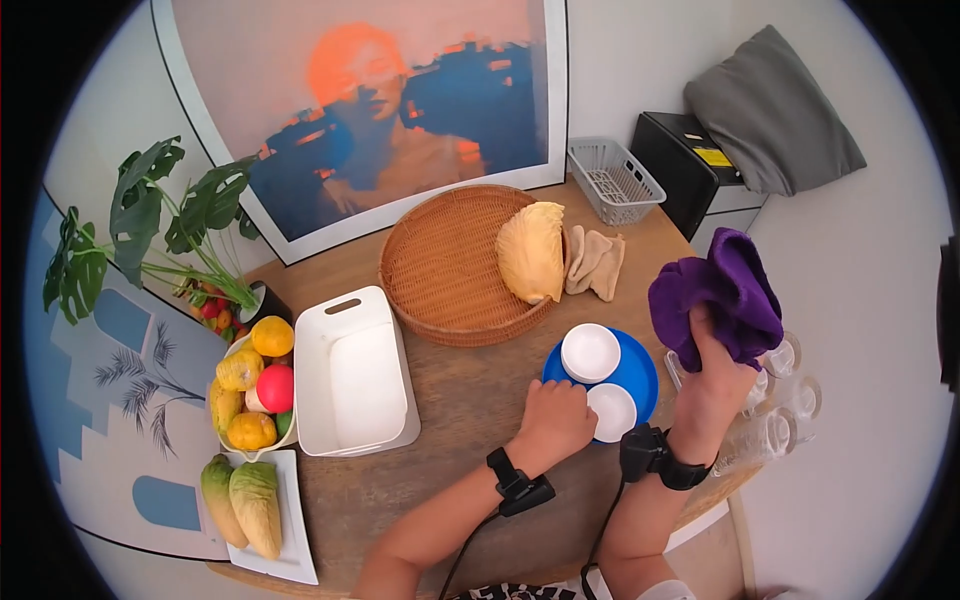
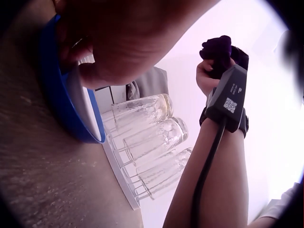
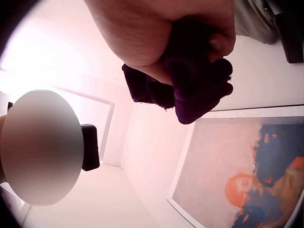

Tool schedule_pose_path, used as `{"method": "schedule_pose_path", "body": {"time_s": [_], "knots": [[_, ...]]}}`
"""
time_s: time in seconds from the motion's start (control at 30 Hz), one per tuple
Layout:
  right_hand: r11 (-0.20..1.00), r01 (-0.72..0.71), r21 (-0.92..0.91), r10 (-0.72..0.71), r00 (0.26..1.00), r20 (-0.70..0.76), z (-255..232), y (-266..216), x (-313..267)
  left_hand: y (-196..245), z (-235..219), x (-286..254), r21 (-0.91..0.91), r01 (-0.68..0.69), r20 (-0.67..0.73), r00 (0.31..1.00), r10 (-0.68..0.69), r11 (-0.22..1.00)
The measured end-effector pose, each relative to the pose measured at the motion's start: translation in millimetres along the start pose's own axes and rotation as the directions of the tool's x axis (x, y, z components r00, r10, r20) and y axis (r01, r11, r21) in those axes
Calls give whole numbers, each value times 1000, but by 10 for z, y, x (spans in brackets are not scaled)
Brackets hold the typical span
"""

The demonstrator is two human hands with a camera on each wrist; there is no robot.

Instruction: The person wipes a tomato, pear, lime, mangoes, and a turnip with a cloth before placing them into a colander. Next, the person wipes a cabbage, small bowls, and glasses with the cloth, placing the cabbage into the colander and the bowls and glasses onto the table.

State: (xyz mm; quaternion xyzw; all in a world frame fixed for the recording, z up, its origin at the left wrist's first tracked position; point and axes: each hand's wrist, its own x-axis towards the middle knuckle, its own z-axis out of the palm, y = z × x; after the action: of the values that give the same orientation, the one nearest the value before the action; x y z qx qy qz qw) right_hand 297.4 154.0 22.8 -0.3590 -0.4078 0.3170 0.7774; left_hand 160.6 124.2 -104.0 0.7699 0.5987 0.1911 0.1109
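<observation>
In the head view my right hand [image 1: 712, 385] grips a bunched purple cloth [image 1: 735, 295] raised above the right side of the table. Its folds hang out past the fingers in the right wrist view, where the cloth [image 3: 199, 95] partly hides them. My left hand [image 1: 556, 425] is at the left edge of a round blue tray [image 1: 645, 375], fingers curled at the near white bowl [image 1: 614, 410]. From the left wrist, the thumb overlaps the white bowl [image 2: 84, 102] inside the blue rim; the other fingers are in shadow. More white bowls [image 1: 590, 352] stand stacked behind it.
Several clear glasses [image 1: 770, 435] lie on a rack at the right edge. A white bin [image 1: 345, 380], a fruit bowl [image 1: 285, 432] and a plate [image 1: 295, 530] of mangoes line the left. Behind are a wicker tray [image 1: 440, 260], beige cloth [image 1: 595, 262] and grey basket [image 1: 615, 180].
</observation>
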Motion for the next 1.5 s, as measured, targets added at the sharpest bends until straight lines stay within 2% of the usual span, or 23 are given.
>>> {"method": "schedule_pose_path", "body": {"time_s": [0.03, 0.1, 0.23, 0.3, 0.33, 0.4, 0.47, 0.53, 0.57, 0.6, 0.67, 0.73, 0.8, 0.83, 0.87, 0.93, 0.97, 1.03, 1.13, 1.23, 1.37, 1.43, 1.5], "knots": [[1000, 0, 2, 0, 1000, 7, 6, -1, 1, 22, -68, 2, -1, 4, -5, 1000, -4, 1000], [999, 16, 33, -18, 998, 54, 5, -4, 6, 82, -219, -2, -242, 199, 74, 980, -186, 950], [998, -2, 69, -4, 996, 88, 24, 2, -9, 24, -289, -102, -408, 157, -37, 981, -188, 899], [997, -25, 67, 18, 994, 111, 27, 2, -21, -8, -411, -184, -644, 159, -14, 976, -219, 749], [997, -24, 70, 16, 994, 110, 4, 13, -32, -37, -450, -226, -642, 157, -16, 976, -218, 750], [998, -53, -24, 56, 987, 153, -42, 93, -39, -165, -596, -286, -917, 303, 224, 929, -294, 258], [991, -129, -42, 135, 971, 199, -16, 140, -104, -273, -809, -333, -916, 337, 272, 921, -279, 218], [972, -201, -123, 227, 942, 246, 50, 112, -178, -316, -946, -379, -993, 117, 111, 946, -306, 2], [977, -133, -166, 177, 941, 289, 94, 111, -231, -360, -1045, -418, -976, 163, 110, 943, -313, 146], [977, -129, -169, 176, 938, 300, 137, 105, -256, -368, -1135, -444, -978, 156, 104, 942, -319, 139], [991, 132, -18, -89, 756, 648, 275, 19, -294, -372, -1286, -482, -994, 74, 92, 967, -238, -85], [985, 171, 27, -115, 527, 842, 465, -98, -333, -388, -1358, -542, -986, 53, 88, 971, -222, -161], [886, 456, -79, -107, 367, 924, 655, -146, -460, -374, -1452, -647, -994, -17, 9, 973, -230, -111], [887, 455, -79, -103, 362, 926, 706, -135, -509, -403, -1419, -679, -990, -18, 19, 966, -259, -140], [882, 460, -99, -115, 415, 903, 742, -116, -558, -464, -1397, -698, -989, -19, 20, 964, -265, -144], [877, 467, -111, -134, 461, 877, 779, -69, -586, -604, -1394, -732, -935, -79, -43, 993, -111, -345], [873, 476, -111, -145, 469, 871, 771, -47, -573, -624, -1421, -733, -935, -82, -46, 993, -112, -346], [865, 490, -112, -156, 475, 866, 752, -57, -552, -636, -1493, -704, -939, -134, -157, 986, 49, -316], [909, 412, -63, -181, 528, 830, 731, -77, -539, -655, -1586, -675, -970, -104, -135, 982, 131, -220], [918, 394, -53, -196, 565, 801, 707, -64, -533, -602, -1553, -634, -976, -148, -158, 986, 52, -157], [942, 333, -37, -143, 500, 854, 679, -104, -494, -612, -1567, -607, -976, -157, -165, 985, 42, -149], [953, 301, -38, -117, 481, 869, 625, -85, -472, -599, -1608, -618, -995, -91, -93, 993, 78, -34], [987, 84, 138, -161, 427, 890, 537, -30, -457, -560, -1536, -596, -993, -111, -116, 985, 124, -43]]}}
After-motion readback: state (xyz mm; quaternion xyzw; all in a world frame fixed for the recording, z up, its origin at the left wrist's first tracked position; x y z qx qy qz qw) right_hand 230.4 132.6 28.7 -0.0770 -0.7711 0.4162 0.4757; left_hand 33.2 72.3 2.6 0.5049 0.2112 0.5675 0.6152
